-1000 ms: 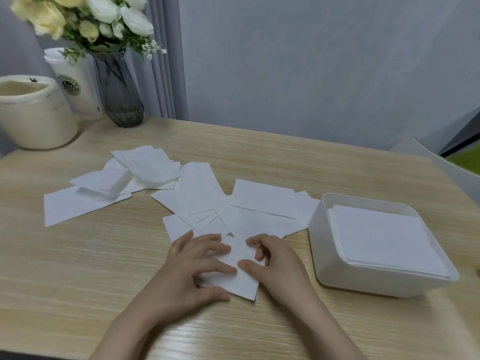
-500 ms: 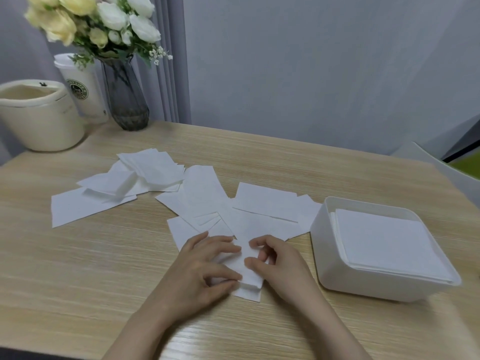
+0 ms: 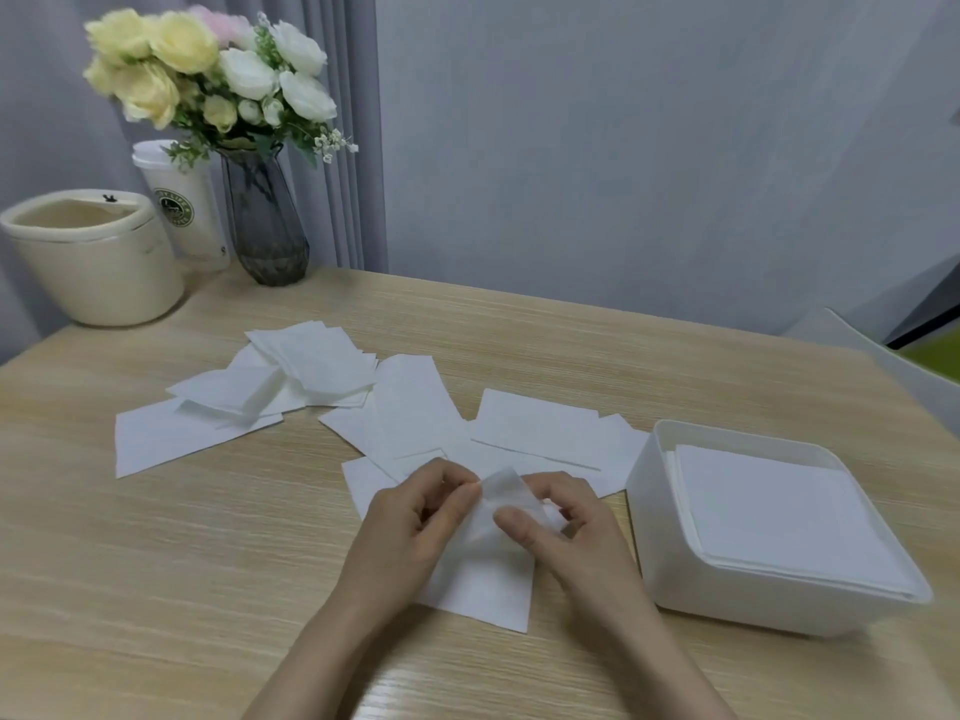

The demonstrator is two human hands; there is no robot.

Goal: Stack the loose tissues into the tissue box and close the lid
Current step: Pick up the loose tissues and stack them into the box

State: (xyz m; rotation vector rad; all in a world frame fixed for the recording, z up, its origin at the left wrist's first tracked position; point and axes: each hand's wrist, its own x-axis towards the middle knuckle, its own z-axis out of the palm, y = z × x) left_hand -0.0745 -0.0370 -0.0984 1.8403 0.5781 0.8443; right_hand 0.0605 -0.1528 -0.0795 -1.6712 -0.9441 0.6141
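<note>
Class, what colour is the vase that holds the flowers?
Dark smoky grey, see-through glass vase; the head view shows it.

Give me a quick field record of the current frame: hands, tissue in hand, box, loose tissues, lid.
left hand: pinches the top edge of the tissue
right hand: pinches the same tissue, thumb on top
held tissue: top edge lifted, lower part lying on the table
tissue box: open, right of the hands, a stack of tissues inside
loose tissues: scattered on the table beyond the hands
lid: not in view
</note>
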